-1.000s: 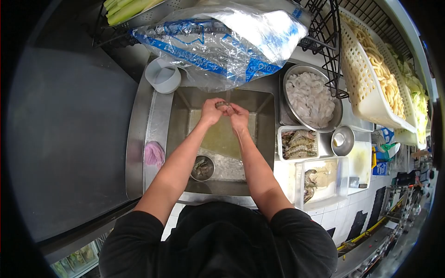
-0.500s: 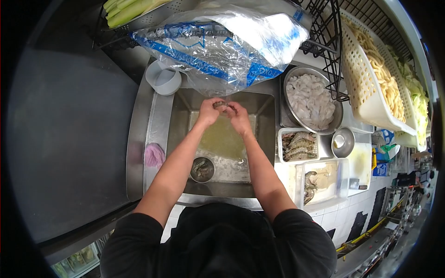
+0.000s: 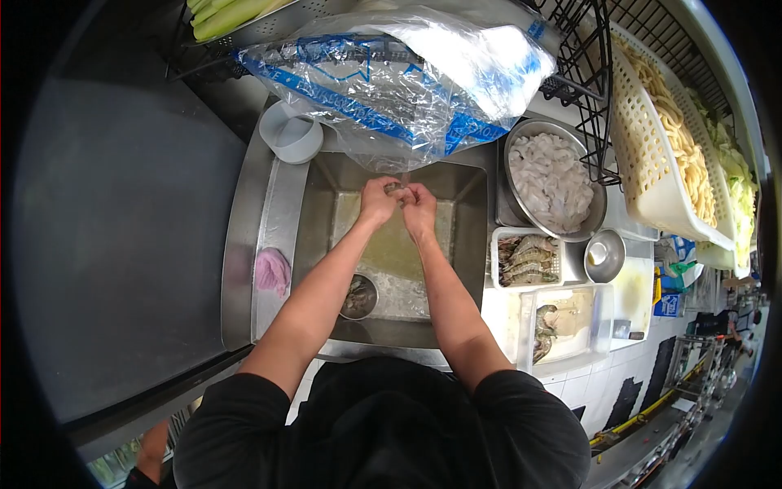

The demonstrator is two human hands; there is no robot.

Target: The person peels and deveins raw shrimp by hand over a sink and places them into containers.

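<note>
Over the far part of the steel sink (image 3: 326, 253), my left hand (image 3: 377, 201) and my right hand (image 3: 419, 209) meet with fingers closed around a small shrimp (image 3: 394, 187), mostly covered by the fingers. A round metal bowl (image 3: 359, 297) with dark pieces in it stands in the near left of the sink. Right of the sink, unpeeled shrimp (image 3: 529, 259) lie in a white basket (image 3: 497, 259). A clear plastic tub (image 3: 604, 330) near it holds a few more. Pale peeled shrimp (image 3: 552, 181) fill a large metal bowl (image 3: 599, 213).
Clear plastic bags (image 3: 366, 90) hang over the sink's far edge. A white container (image 3: 291, 134) and a pink cloth (image 3: 272, 271) sit on the left ledge. A small metal bowl (image 3: 604, 256) and a white noodle basket (image 3: 643, 163) are right. Another person's arm (image 3: 152, 450) shows lower left.
The shrimp is now more hidden between my fingers, and my hands are closer together. Another person's arm has appeared at the lower left. The view has shifted slightly.
</note>
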